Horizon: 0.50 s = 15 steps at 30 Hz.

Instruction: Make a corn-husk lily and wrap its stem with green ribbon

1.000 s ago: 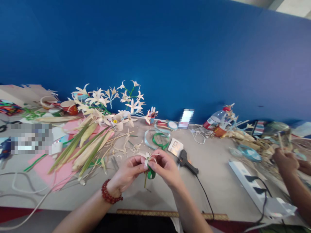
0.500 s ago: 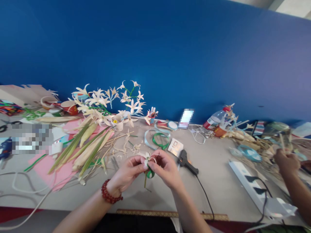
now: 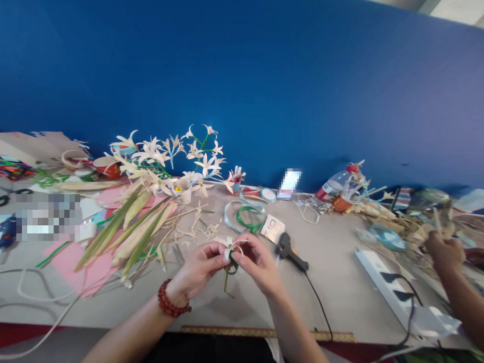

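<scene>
My left hand [image 3: 206, 263], with a red bead bracelet at its wrist, pinches a small pale corn-husk flower [image 3: 229, 244] at its base. Below it a thin stem [image 3: 226, 282] points down toward the table. My right hand [image 3: 259, 262] is closed close beside it, thumb and finger pinching a green ribbon [image 3: 234, 266] that loops under the flower. One curved petal reaches toward the right fingers. Just right of my right hand lies a black glue gun [image 3: 291, 253], its cord running to the table's front edge.
Corn husks [image 3: 130, 237] lie on pink paper [image 3: 81, 267] at left. Finished husk flowers [image 3: 151, 151] stand behind. Ribbon rolls [image 3: 249, 218] and a small white box [image 3: 273, 228] sit ahead. A power strip [image 3: 385, 282] is at right, near another person's hand [image 3: 444, 252].
The green ribbon loop under the flower has shifted slightly and now looks narrower. Both my hands stay nearly in place.
</scene>
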Each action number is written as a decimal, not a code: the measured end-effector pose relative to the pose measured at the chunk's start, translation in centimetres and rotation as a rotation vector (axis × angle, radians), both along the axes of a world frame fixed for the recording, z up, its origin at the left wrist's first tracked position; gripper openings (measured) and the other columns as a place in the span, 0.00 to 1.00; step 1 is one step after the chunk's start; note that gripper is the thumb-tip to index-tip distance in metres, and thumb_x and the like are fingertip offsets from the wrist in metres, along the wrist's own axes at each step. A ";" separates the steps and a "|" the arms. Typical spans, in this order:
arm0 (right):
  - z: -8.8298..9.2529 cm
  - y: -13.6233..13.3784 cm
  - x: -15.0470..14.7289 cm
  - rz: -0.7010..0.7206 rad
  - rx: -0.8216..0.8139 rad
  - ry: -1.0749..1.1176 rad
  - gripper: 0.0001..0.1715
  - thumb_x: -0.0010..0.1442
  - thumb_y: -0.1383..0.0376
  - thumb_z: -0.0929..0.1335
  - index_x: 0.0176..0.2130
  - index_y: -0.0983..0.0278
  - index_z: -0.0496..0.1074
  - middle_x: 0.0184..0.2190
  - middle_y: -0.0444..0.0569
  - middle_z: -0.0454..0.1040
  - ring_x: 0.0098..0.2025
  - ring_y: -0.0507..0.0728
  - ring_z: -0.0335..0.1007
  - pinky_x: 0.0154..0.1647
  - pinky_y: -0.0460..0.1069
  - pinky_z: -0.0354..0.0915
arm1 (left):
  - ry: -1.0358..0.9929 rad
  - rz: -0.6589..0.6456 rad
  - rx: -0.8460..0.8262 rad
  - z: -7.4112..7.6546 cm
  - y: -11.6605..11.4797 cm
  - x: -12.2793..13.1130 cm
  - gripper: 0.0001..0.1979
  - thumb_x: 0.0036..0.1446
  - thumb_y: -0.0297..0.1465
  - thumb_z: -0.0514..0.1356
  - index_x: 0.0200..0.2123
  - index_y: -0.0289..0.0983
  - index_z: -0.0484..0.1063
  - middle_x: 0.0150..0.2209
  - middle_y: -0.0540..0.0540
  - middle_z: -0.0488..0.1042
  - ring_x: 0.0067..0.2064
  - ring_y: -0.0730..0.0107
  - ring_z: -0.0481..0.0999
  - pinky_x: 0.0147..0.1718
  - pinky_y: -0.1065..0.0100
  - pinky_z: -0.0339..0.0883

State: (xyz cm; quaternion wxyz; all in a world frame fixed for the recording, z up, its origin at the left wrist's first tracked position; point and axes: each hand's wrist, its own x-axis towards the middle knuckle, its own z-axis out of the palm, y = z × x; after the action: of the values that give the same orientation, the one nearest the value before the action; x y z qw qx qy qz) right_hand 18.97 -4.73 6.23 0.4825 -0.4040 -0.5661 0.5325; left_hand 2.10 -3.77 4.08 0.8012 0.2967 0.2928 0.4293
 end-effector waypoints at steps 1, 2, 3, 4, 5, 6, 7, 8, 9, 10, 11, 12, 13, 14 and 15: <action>0.0 0.0 0.0 0.004 0.007 -0.002 0.14 0.57 0.55 0.72 0.35 0.62 0.69 0.27 0.44 0.67 0.28 0.52 0.64 0.29 0.46 0.61 | 0.002 -0.003 0.001 0.0 0.0 0.0 0.10 0.43 0.30 0.74 0.27 0.34 0.77 0.28 0.49 0.76 0.31 0.73 0.73 0.36 0.71 0.65; 0.0 0.0 -0.1 0.008 0.011 0.000 0.14 0.57 0.56 0.72 0.35 0.62 0.69 0.27 0.44 0.67 0.28 0.52 0.64 0.28 0.46 0.61 | 0.004 -0.006 0.004 0.0 0.0 0.1 0.10 0.44 0.30 0.74 0.27 0.34 0.77 0.28 0.48 0.76 0.31 0.73 0.73 0.36 0.71 0.65; 0.1 0.0 -0.1 0.011 0.013 0.003 0.13 0.57 0.56 0.72 0.35 0.62 0.69 0.27 0.44 0.67 0.28 0.52 0.64 0.28 0.46 0.61 | 0.006 -0.006 0.006 0.0 -0.1 0.1 0.09 0.44 0.31 0.73 0.27 0.34 0.77 0.28 0.48 0.76 0.31 0.73 0.73 0.36 0.71 0.65; 0.2 -0.1 -0.2 0.015 0.012 0.009 0.13 0.57 0.56 0.72 0.35 0.62 0.69 0.27 0.43 0.67 0.28 0.52 0.64 0.28 0.46 0.62 | 0.006 -0.006 0.009 0.0 -0.1 0.1 0.09 0.44 0.31 0.73 0.27 0.34 0.77 0.27 0.48 0.76 0.31 0.73 0.73 0.36 0.71 0.66; 0.3 -0.1 -0.2 0.017 0.010 0.018 0.12 0.57 0.57 0.72 0.35 0.62 0.69 0.27 0.43 0.67 0.28 0.52 0.64 0.28 0.46 0.62 | 0.008 -0.005 0.010 0.0 -0.1 0.1 0.09 0.44 0.31 0.73 0.27 0.34 0.77 0.27 0.48 0.76 0.31 0.72 0.73 0.36 0.71 0.66; 0.3 -0.1 -0.3 0.016 0.012 0.026 0.12 0.57 0.57 0.72 0.35 0.62 0.69 0.27 0.43 0.67 0.28 0.52 0.64 0.28 0.46 0.62 | 0.010 -0.004 0.012 0.0 -0.1 0.1 0.10 0.44 0.31 0.73 0.27 0.34 0.77 0.27 0.48 0.76 0.30 0.72 0.73 0.36 0.70 0.66; 0.4 -0.1 -0.3 0.013 0.018 0.032 0.12 0.57 0.57 0.72 0.35 0.62 0.70 0.27 0.43 0.67 0.28 0.52 0.64 0.29 0.46 0.62 | 0.012 -0.006 0.012 0.0 -0.2 0.1 0.10 0.44 0.31 0.73 0.27 0.34 0.77 0.27 0.48 0.76 0.30 0.72 0.73 0.36 0.70 0.66; 0.4 -0.1 -0.3 0.008 0.029 0.034 0.12 0.56 0.58 0.72 0.35 0.62 0.70 0.28 0.43 0.66 0.29 0.52 0.64 0.29 0.46 0.62 | 0.013 -0.007 0.012 0.0 -0.2 0.1 0.10 0.44 0.31 0.73 0.27 0.34 0.77 0.27 0.48 0.76 0.30 0.72 0.73 0.36 0.70 0.67; 0.4 0.0 -0.3 0.005 0.042 0.034 0.11 0.56 0.58 0.72 0.34 0.62 0.70 0.29 0.44 0.66 0.30 0.52 0.63 0.29 0.46 0.62 | 0.015 -0.009 0.012 0.0 -0.2 0.1 0.10 0.44 0.31 0.73 0.27 0.34 0.78 0.27 0.48 0.76 0.31 0.72 0.73 0.36 0.70 0.67; 0.4 0.0 -0.3 0.009 0.052 0.035 0.11 0.56 0.58 0.72 0.34 0.63 0.70 0.29 0.44 0.65 0.30 0.53 0.62 0.30 0.46 0.61 | 0.017 -0.009 0.012 0.1 -0.2 0.1 0.10 0.44 0.31 0.73 0.27 0.34 0.78 0.27 0.48 0.76 0.31 0.72 0.73 0.36 0.70 0.67; 0.3 0.1 -0.2 0.016 0.057 0.039 0.11 0.56 0.58 0.72 0.33 0.63 0.70 0.30 0.44 0.65 0.30 0.53 0.62 0.30 0.46 0.61 | 0.019 -0.011 0.012 0.1 -0.2 0.1 0.09 0.44 0.31 0.73 0.27 0.34 0.78 0.27 0.48 0.76 0.31 0.73 0.73 0.36 0.71 0.67; 0.3 0.1 -0.2 0.026 0.053 0.046 0.12 0.56 0.58 0.72 0.33 0.63 0.70 0.30 0.44 0.65 0.30 0.53 0.61 0.29 0.46 0.60 | 0.019 -0.014 0.013 0.0 -0.2 0.1 0.09 0.44 0.31 0.73 0.27 0.34 0.78 0.27 0.49 0.76 0.31 0.73 0.73 0.36 0.71 0.67; 0.2 0.2 -0.2 0.039 0.042 0.058 0.12 0.55 0.58 0.72 0.33 0.63 0.70 0.30 0.44 0.64 0.30 0.53 0.61 0.29 0.46 0.60 | 0.020 -0.016 0.014 0.0 -0.2 0.1 0.09 0.44 0.31 0.73 0.27 0.34 0.78 0.27 0.49 0.76 0.31 0.73 0.73 0.36 0.71 0.67; 0.2 0.2 -0.1 0.051 0.026 0.075 0.12 0.55 0.58 0.72 0.32 0.62 0.70 0.30 0.44 0.64 0.30 0.53 0.61 0.29 0.46 0.60 | 0.020 -0.021 0.015 0.0 -0.2 0.1 0.09 0.44 0.31 0.73 0.27 0.34 0.78 0.27 0.49 0.76 0.31 0.73 0.73 0.36 0.71 0.66; 0.1 0.2 -0.1 0.063 0.010 0.094 0.12 0.55 0.58 0.73 0.32 0.62 0.70 0.30 0.44 0.64 0.30 0.53 0.61 0.29 0.46 0.61 | 0.018 -0.026 0.017 0.0 -0.2 0.1 0.09 0.44 0.31 0.73 0.27 0.34 0.78 0.27 0.49 0.76 0.30 0.73 0.73 0.36 0.71 0.66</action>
State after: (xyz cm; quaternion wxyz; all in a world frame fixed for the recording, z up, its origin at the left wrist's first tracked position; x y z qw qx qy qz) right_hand 18.89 -4.55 6.38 0.4937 -0.3581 -0.5577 0.5630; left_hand 2.25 -3.98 4.06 0.8015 0.3110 0.2926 0.4187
